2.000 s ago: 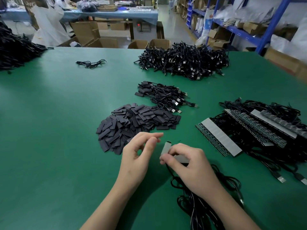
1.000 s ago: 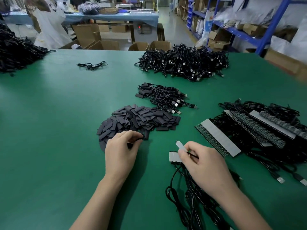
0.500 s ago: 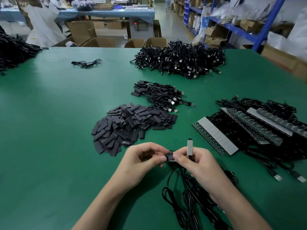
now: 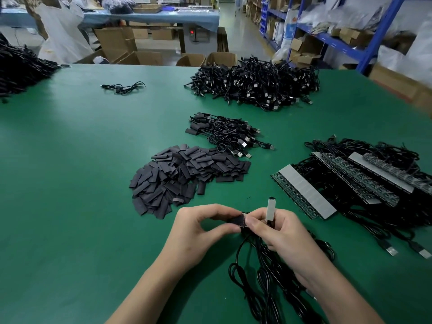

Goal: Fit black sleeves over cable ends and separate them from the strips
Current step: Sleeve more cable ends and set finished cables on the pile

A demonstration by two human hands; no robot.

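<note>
Sleeve [image 4: 236, 221]: pinched in my left hand [image 4: 198, 230], long axis left-right, touching cable end [image 4: 244, 214] rightward; my right hand [image 4: 280, 232] grips upright strip [image 4: 270, 208].

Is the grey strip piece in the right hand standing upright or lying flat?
Upright. The grey strip piece stands nearly vertical, sticking up out of the right hand.
</note>
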